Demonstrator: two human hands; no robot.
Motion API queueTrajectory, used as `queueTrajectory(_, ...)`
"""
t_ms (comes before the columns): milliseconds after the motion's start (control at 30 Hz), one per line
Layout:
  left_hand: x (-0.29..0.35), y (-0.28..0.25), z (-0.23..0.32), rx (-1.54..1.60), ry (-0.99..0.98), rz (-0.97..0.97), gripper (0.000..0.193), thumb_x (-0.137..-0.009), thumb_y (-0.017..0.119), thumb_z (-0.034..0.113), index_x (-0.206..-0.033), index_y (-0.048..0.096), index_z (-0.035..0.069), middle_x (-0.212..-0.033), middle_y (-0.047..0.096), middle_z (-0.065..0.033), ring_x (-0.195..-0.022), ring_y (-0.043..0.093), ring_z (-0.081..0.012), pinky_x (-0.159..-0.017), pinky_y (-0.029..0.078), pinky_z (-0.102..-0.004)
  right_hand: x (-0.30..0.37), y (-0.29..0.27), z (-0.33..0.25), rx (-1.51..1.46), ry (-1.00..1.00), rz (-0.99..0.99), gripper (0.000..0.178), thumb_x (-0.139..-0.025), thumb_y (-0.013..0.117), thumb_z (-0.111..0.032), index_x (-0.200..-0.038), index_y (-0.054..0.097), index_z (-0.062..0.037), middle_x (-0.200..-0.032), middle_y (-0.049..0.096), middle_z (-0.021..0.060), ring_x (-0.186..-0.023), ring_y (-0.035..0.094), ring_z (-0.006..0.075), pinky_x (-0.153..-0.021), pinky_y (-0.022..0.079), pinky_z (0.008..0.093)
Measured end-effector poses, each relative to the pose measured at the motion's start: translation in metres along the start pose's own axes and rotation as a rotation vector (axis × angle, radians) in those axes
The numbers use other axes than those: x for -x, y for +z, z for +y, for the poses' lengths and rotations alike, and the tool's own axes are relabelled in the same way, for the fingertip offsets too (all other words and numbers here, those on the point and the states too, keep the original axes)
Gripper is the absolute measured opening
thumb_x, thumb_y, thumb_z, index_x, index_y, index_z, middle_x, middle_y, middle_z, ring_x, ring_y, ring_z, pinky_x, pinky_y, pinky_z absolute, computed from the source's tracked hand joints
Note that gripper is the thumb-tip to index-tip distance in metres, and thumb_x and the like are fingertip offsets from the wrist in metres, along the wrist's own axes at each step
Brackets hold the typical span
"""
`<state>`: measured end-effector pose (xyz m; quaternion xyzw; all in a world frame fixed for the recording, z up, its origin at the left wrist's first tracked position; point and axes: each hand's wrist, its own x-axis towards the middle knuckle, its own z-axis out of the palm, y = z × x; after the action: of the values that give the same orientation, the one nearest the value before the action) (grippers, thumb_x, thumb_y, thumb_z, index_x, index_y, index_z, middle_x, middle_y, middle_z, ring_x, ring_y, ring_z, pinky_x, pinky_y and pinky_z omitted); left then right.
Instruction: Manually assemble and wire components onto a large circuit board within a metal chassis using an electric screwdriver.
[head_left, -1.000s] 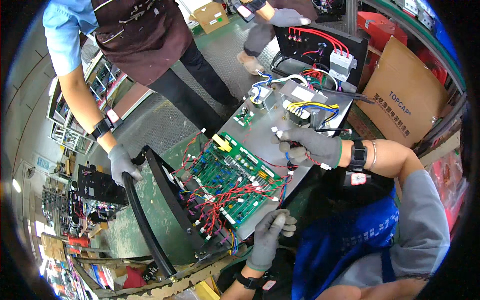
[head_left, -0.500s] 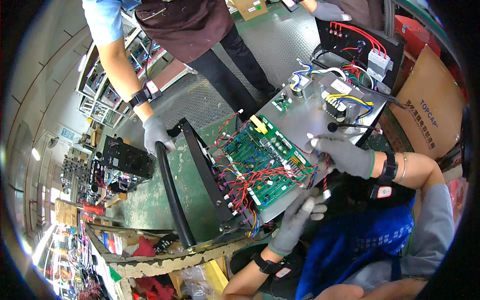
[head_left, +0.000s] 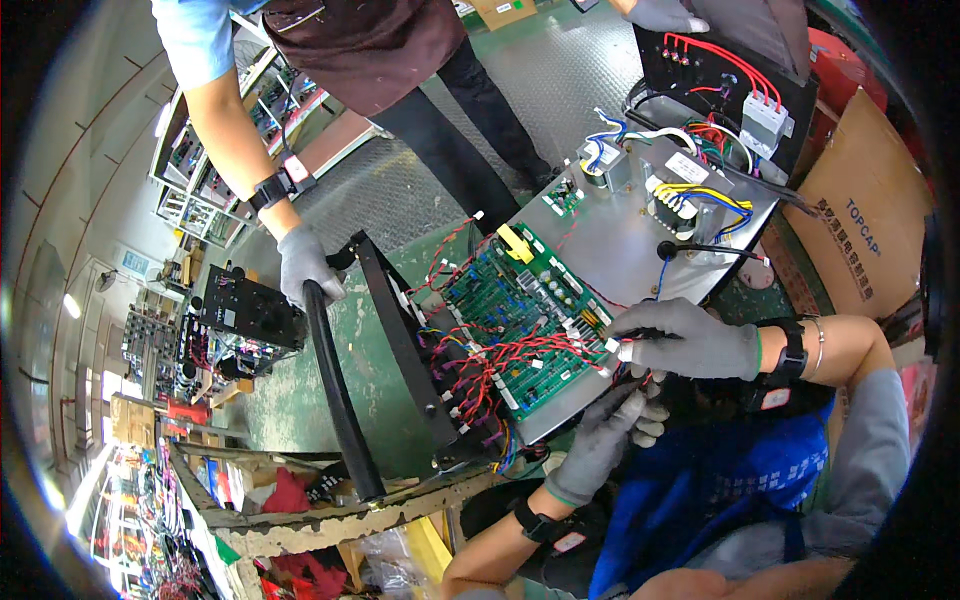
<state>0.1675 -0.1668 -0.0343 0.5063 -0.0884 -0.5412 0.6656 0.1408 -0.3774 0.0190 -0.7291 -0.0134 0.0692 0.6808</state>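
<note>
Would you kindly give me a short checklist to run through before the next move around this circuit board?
1. White connector pinched in the right hand: ok.
2. Left hand gripping a wire: cannot tell; its grasp is partly hidden.
3. Red wires tidy: not ok, tangled across the green circuit board.
4. Co-worker's left-side hand clear of the board: ok, it rests on the black tube.
5. Black cable plugged in: not ok, its white-tipped end looks loose.

From here I see shelving (head_left: 207, 197) above the far black unit (head_left: 245, 308), a fan (head_left: 105, 281) left of it, a carton (head_left: 132, 422) below-left.
</note>
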Motion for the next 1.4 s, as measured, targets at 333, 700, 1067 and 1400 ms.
queueTrajectory(333,0.014,0.005,0.016,-0.148,0.059,-0.041,0.050,-0.101,0.057,0.040,-0.126,0.055,-0.003,-0.101,0.066,-0.0099,-0.087,0.062,-0.0145,-0.078,0.051,-0.0284,0.014,-0.023,-0.006,0.173,-0.393,0.296,0.020,-0.099,0.060,-0.018,-0.101,0.065,0.0012,-0.068,0.062,0.0026,-0.054,0.057,0.0074,-0.049,0.042,0.0235)
queueTrajectory(700,0.010,-0.002,0.007,-0.151,0.042,-0.026,0.054,-0.099,0.057,0.047,-0.124,0.056,-0.002,-0.106,0.064,-0.0094,-0.093,0.061,-0.0157,-0.081,0.051,-0.0307,-0.003,-0.059,-0.032,-0.707,-0.179,0.449,0.059,-0.101,0.045,-0.055,-0.130,0.052,-0.0039,-0.103,0.063,0.0076,-0.085,0.063,0.0148,-0.071,0.052,0.0305)
queueTrajectory(1067,0.007,-0.023,0.029,0.315,0.262,-0.001,0.062,-0.091,0.064,0.057,-0.123,0.056,0.003,-0.110,0.063,-0.0095,-0.094,0.059,-0.0210,-0.084,0.048,-0.0333,0.040,-0.124,-0.046,-1.110,-1.019,0.586,0.082,-0.099,0.054,-0.049,-0.152,0.022,0.0060,-0.152,0.034,0.0221,-0.136,0.042,0.0270,-0.112,0.041,0.0367)
queueTrajectory(1400,0.015,-0.026,0.030,0.538,0.290,0.030,0.055,-0.093,0.062,0.055,-0.119,0.061,0.006,-0.103,0.064,-0.0055,-0.090,0.058,-0.0201,-0.079,0.050,-0.0351,0.089,-0.180,0.027,-1.181,-0.734,0.790,0.074,-0.093,0.063,-0.051,-0.138,0.041,0.0029,-0.132,0.053,0.0191,-0.118,0.058,0.0283,-0.097,0.054,0.0388)
